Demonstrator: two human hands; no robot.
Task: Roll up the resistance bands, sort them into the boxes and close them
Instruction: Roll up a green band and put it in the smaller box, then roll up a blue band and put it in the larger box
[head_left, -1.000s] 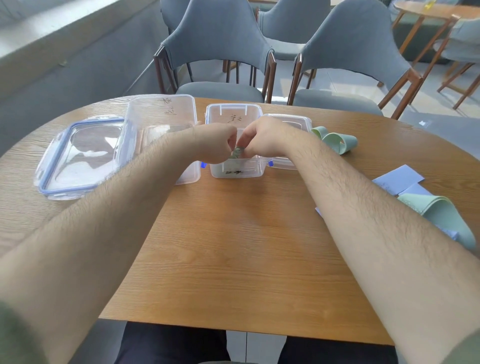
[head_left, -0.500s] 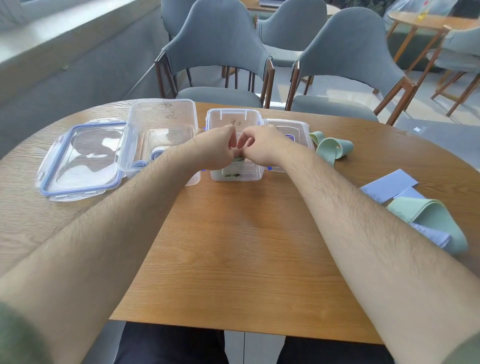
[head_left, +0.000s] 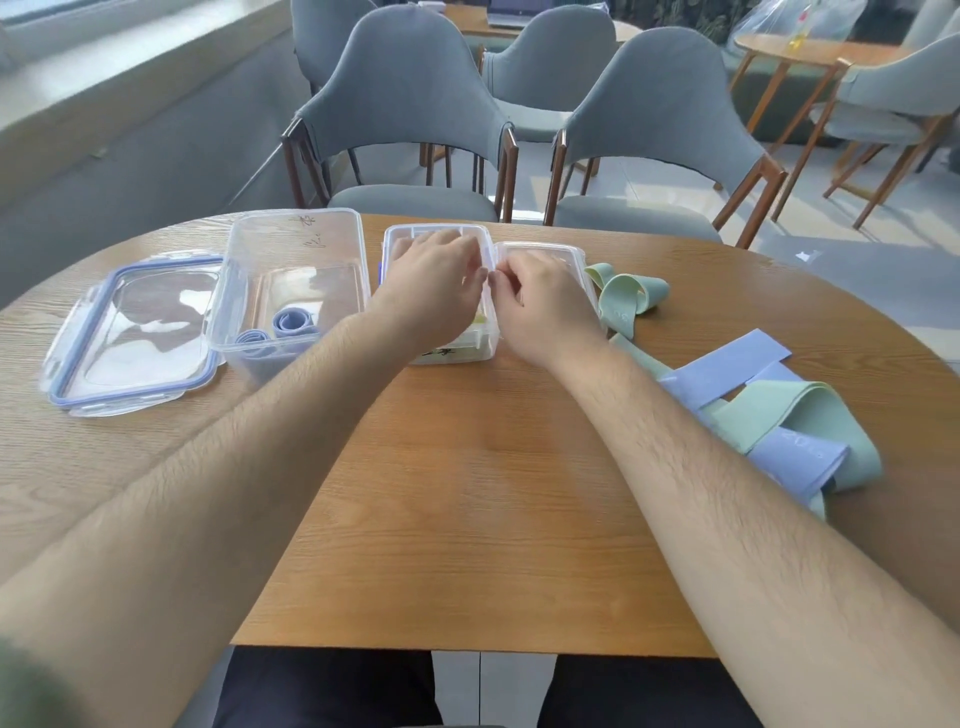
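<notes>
Green band (head_left: 631, 293) at one o'clock looks limp, springy: pinch an end; left hand (head_left: 431, 291) straight-fingered, right hand (head_left: 545, 304) curled, grip unclear.

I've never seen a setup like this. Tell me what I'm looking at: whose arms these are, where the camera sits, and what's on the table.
There is no machine here. A person works with bare hands, and one camera worn on the head looks forward and down, so the arms reach in from the bottom.

The left hand and right hand meet over a small clear box on a wooden table. A small clear lid lies just right of it. Something pale green shows inside the box, but whether the fingers hold it is hidden.

To the left stands a larger clear box with rolled blue bands in it, and beside it a blue-rimmed lid. On the right lie a loose green band and a heap of blue and green bands, not yet rolled.
</notes>
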